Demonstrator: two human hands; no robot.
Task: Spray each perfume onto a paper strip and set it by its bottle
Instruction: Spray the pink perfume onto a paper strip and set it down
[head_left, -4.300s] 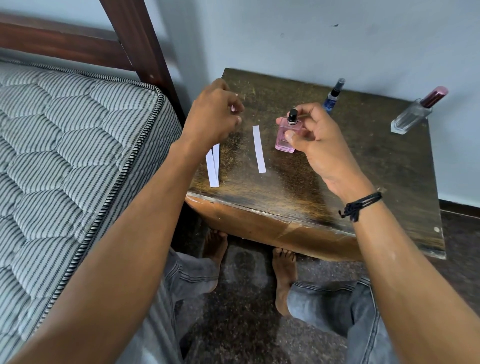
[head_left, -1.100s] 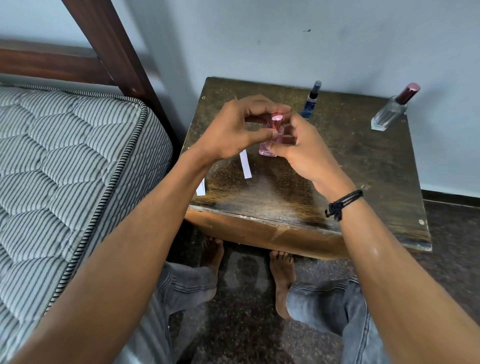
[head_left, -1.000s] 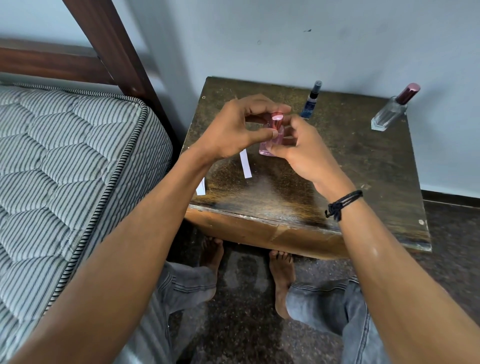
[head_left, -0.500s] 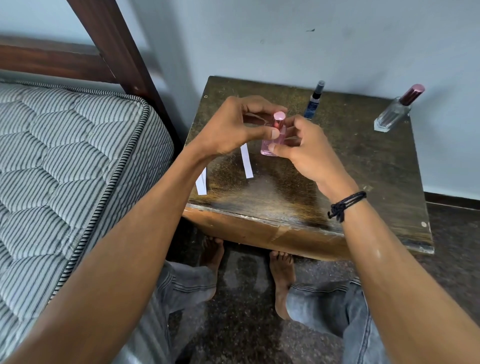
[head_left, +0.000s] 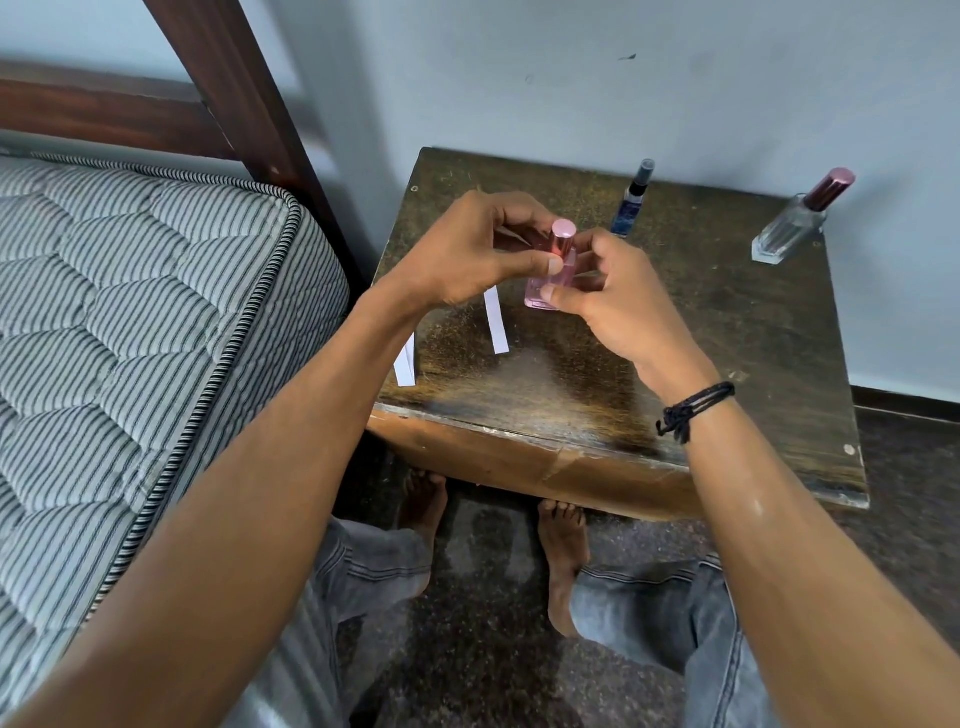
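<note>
A small pink perfume bottle (head_left: 551, 280) stands on the dark wooden table (head_left: 727, 364), its pink cap (head_left: 562, 236) on top. My left hand (head_left: 467, 249) pinches the cap between thumb and fingers. My right hand (head_left: 618, 301) grips the bottle's body from the right. One white paper strip (head_left: 496, 327) lies just left of the bottle. Two more strips (head_left: 405, 366) lie at the table's left edge, partly under my left forearm. A slim blue spray bottle (head_left: 631, 205) stands behind, and a clear bottle with a maroon cap (head_left: 795, 223) stands at the back right.
A striped mattress (head_left: 130, 338) and dark wooden bed frame (head_left: 234, 88) fill the left side. The table stands against a pale wall. My bare feet (head_left: 561, 561) and grey-jeaned legs are under the table's front edge.
Earlier the pink bottle was uncapped in my right hand, with my left hand apart. Now the cap sits on the bottle and both hands hold it; little has moved in the last second.
</note>
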